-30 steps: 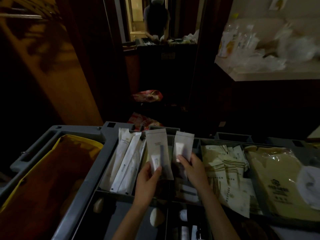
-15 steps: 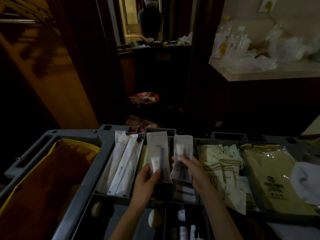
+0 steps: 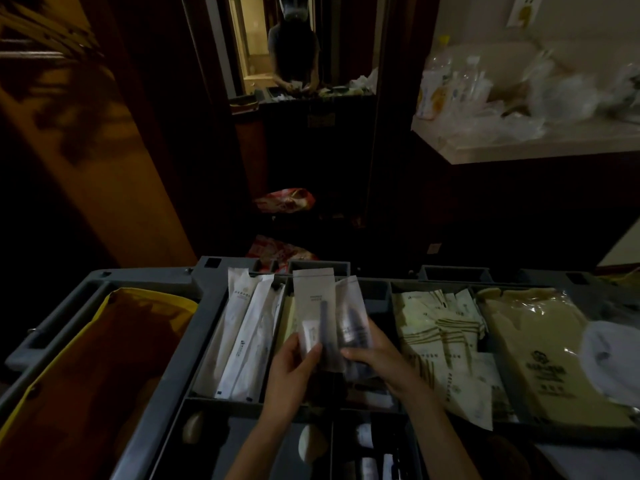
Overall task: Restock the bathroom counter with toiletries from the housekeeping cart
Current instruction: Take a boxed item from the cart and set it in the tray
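Now the left hand (image 3: 292,370) pinches a toothbrush-kit packet (image 3: 313,299) upright, its right edge overlapping the clear sachet (image 3: 349,306) gripped by the right hand (image 3: 379,358), both over the cart tray (image 3: 204,306).

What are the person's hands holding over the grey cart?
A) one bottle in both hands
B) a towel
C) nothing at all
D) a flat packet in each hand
D: the left hand pinches one flat packet and the right hand holds a second packet beside it, above the grey cart.
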Motion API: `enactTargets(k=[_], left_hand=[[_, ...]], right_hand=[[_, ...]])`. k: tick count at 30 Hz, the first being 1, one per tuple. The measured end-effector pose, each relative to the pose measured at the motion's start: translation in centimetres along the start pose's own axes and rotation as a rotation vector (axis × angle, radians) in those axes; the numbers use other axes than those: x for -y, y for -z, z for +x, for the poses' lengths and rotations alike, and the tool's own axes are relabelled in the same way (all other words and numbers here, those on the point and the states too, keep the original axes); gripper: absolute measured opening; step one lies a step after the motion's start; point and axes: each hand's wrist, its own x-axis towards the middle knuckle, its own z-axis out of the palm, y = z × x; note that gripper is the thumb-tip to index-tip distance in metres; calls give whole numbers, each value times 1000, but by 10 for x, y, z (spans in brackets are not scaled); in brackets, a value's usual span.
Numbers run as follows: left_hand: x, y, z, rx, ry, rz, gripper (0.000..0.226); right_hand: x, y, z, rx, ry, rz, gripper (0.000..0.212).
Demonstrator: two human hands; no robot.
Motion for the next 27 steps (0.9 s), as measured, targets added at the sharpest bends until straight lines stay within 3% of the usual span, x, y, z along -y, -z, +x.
enactTargets(k=[7,16,23,27], left_hand=[[1,1,1,-12,-10,34,18],[3,6,1,43,-56,11,18],[-5,2,-27,92,-190,48,8],[-4,-5,-64,202,-239,83,22]], right_hand=[[-4,-4,-4,-63,-6,-109,37],[7,-13,-36,-444,82,22,21],[8,-24,-105,-589,23,133,47],[11,-42,-153,-768,88,211,66]])
